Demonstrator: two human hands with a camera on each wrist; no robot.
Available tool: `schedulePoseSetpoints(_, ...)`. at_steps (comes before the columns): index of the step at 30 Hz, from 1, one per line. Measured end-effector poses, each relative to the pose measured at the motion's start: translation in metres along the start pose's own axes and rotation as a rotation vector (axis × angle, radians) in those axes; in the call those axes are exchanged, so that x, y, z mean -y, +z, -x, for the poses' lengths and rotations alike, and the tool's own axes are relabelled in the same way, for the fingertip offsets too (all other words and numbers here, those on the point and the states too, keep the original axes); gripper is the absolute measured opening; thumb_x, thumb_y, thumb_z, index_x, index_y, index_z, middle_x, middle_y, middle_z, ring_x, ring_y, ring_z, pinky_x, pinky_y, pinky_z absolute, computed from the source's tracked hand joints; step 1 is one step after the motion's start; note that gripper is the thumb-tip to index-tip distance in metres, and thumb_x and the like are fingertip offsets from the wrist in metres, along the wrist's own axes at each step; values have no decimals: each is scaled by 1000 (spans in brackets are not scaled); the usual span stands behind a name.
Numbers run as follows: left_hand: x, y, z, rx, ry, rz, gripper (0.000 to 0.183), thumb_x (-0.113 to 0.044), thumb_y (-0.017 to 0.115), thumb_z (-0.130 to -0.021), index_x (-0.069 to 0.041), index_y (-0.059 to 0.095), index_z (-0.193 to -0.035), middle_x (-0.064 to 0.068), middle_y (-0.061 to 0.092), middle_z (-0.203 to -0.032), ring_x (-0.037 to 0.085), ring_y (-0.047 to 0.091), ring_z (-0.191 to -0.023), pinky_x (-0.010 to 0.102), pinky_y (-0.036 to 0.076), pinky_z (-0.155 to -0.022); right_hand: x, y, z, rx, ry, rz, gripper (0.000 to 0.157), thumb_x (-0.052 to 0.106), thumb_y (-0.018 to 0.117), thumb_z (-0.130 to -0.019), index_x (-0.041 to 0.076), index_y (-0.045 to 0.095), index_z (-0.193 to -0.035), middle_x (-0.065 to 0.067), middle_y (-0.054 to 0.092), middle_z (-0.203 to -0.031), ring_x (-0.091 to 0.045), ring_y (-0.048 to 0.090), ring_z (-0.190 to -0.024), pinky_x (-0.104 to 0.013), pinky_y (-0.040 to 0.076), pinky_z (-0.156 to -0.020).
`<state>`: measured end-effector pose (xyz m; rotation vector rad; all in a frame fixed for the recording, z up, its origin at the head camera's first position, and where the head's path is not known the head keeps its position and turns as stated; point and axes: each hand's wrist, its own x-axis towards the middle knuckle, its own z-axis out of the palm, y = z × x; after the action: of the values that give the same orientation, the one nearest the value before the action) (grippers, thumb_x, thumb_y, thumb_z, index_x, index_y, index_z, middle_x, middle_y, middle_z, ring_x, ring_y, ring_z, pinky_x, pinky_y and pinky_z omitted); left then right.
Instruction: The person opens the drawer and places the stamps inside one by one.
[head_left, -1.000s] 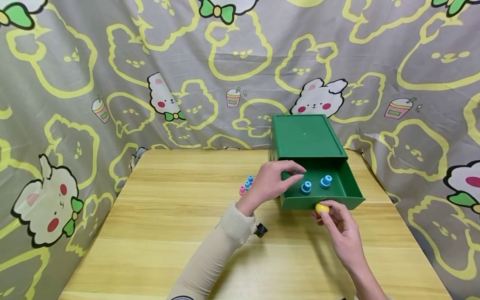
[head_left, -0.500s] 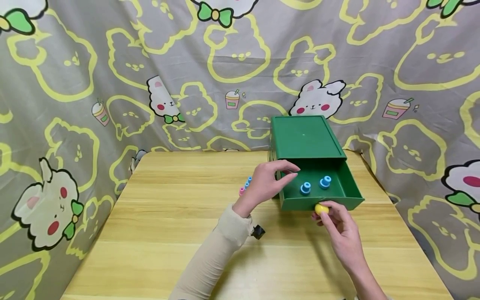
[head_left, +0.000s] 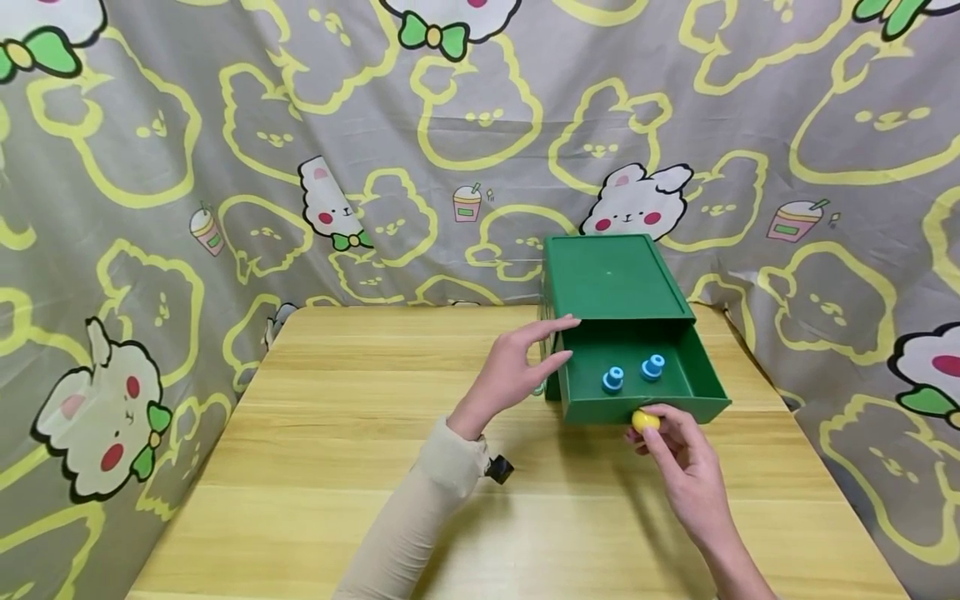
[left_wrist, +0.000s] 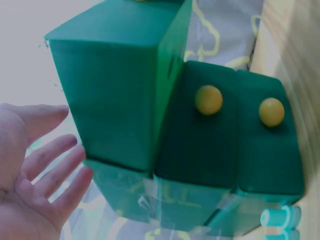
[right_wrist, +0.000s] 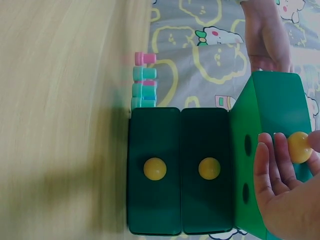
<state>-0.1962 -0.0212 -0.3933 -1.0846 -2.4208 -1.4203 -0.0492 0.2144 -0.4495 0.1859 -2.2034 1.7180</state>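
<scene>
A green drawer cabinet (head_left: 611, 271) stands at the table's back right, its top drawer (head_left: 600, 412) pulled out. Inside lie two blue peg-shaped pieces: one piece (head_left: 612, 380) at the left, the other piece (head_left: 654, 367) further right. Thumb and fingers of my right hand (head_left: 686, 475) pinch the drawer's yellow knob (head_left: 646, 421). At the drawer's left side, my left hand (head_left: 506, 371) is spread and holds nothing, its fingertips close to the drawer wall. In the right wrist view the left hand (right_wrist: 267, 37) shows beyond the drawer.
Two lower drawers are pushed in, with a yellow knob (right_wrist: 155, 169) and another knob (right_wrist: 209, 168). Several pink and blue pieces (right_wrist: 145, 73) stand on the wooden table (head_left: 360, 417) left of the cabinet, mostly hidden by my left hand in the head view. A patterned curtain (head_left: 390, 125) hangs behind.
My left hand has moved left, away from over the drawer, and its thumb and fingers have spread apart. The right hand keeps its pinch on the knob, and the drawer stays out.
</scene>
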Motion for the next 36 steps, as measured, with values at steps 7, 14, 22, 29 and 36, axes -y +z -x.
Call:
schedulePoseSetpoints(7,12,-3,7,-18,-23,-4,41,-26,69,-101,-23,64,-142,-8,59,-151,13,56,-138,36,48,-113,0,0,0,-2,1,25,25,1,51,-107,-4,55,-131,-5,72,-105,-10,73,-94,-20,58,-80)
schedulePoseSetpoints(14,26,-10,13,-31,-59,-14,41,-22,70,-101,-25,65,-141,-7,63,-146,15,61,-133,37,51,-110,1,-1,-1,-5,10,27,25,2,52,-107,-3,55,-131,-4,72,-105,-9,72,-95,-19,58,-80)
schedulePoseSetpoints(22,61,-19,26,-36,-228,34,39,-27,68,-102,-26,65,-142,-1,65,-143,24,63,-128,49,60,-92,1,-1,-2,-2,10,35,25,3,52,-107,-3,54,-132,-2,73,-106,-7,72,-95,-18,58,-80)
schedulePoseSetpoints(29,100,-26,34,-62,-304,35,39,-18,70,-101,-21,66,-139,1,67,-140,23,63,-127,43,49,-112,1,-1,-1,1,5,26,25,2,51,-107,-4,54,-132,-4,73,-106,-8,73,-95,-18,58,-80)
schedulePoseSetpoints(36,135,-27,40,-54,-380,54,39,-15,69,-100,-10,65,-139,11,66,-140,31,64,-126,49,49,-111,0,-1,0,1,7,30,25,2,51,-107,-3,55,-132,-3,73,-106,-7,72,-95,-18,58,-80)
